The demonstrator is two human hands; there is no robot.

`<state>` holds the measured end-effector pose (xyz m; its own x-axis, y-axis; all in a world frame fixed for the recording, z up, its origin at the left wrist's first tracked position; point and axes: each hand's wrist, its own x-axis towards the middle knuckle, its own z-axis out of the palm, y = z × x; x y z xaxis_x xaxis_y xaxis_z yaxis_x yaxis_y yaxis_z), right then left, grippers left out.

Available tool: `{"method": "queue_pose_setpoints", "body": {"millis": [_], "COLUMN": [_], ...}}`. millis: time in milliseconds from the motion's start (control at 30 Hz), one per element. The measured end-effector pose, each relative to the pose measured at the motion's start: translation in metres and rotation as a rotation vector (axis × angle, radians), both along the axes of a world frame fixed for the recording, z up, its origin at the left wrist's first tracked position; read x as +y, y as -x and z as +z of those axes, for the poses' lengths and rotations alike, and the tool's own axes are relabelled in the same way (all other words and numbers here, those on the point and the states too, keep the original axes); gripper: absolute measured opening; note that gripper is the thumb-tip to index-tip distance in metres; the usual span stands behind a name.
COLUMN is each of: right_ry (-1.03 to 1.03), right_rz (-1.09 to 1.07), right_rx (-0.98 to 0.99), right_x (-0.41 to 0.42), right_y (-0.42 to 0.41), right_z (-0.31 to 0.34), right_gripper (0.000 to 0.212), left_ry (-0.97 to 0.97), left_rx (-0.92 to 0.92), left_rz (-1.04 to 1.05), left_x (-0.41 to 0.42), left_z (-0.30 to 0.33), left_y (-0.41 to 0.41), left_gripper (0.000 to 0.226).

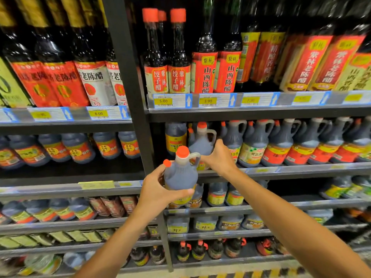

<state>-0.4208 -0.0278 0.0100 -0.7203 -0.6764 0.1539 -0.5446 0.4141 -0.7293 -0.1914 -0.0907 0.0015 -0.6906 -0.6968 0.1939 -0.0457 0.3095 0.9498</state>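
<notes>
Seen from the head camera, the left hand (158,189) curls round the belly of a smooth plastic jug (180,175) with a dark fill and an orange cap, held in the air before the middle shelf (281,170). The right hand (218,157) reaches the shelf jug (201,141) (its fingers are hidden, so I cannot tell its grip). Best to steady the base and slide the jug in upright.

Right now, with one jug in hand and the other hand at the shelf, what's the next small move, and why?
Probably ease the shelf jug back with the right hand, which grips its lower body. The left hand holds the held jug upright just in front of that shelf edge, so it seems to need space at the front.
</notes>
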Motion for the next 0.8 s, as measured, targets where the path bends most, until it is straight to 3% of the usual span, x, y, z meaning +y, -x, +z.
{"method": "queue_pose_setpoints", "body": {"millis": [233,400,567,700,800], "right_ry": [0.082,0.133,0.065,-0.044,-0.095], "right_rz": [0.027,0.008,-0.099,-0.135,-0.043], "right_rx": [-0.109,-0.16,0.008,0.123,0.169], "right_x": [-0.004,-0.002,0.009,0.006,0.009], "right_y": [0.009,0.004,-0.006,-0.005,0.009], "right_z": [-0.009,-0.024,-0.045,-0.052,-0.053], "right_gripper": [0.054,0.061,0.086,0.061,0.05], "left_ry": [-0.015,-0.023,-0.025,-0.042,-0.042], "left_rx": [-0.019,-0.018,-0.028,-0.027,-0.024], "left_rz": [-0.026,-0.053,-0.062,-0.068,-0.076], "left_x": [-0.003,-0.002,-0.002,-0.001,0.0], "left_z": [-0.002,-0.004,-0.008,-0.01,-0.01], "left_y": [0.001,0.001,0.0,-0.003,-0.006], "left_gripper": [0.076,0.074,0.073,0.079,0.078]}}
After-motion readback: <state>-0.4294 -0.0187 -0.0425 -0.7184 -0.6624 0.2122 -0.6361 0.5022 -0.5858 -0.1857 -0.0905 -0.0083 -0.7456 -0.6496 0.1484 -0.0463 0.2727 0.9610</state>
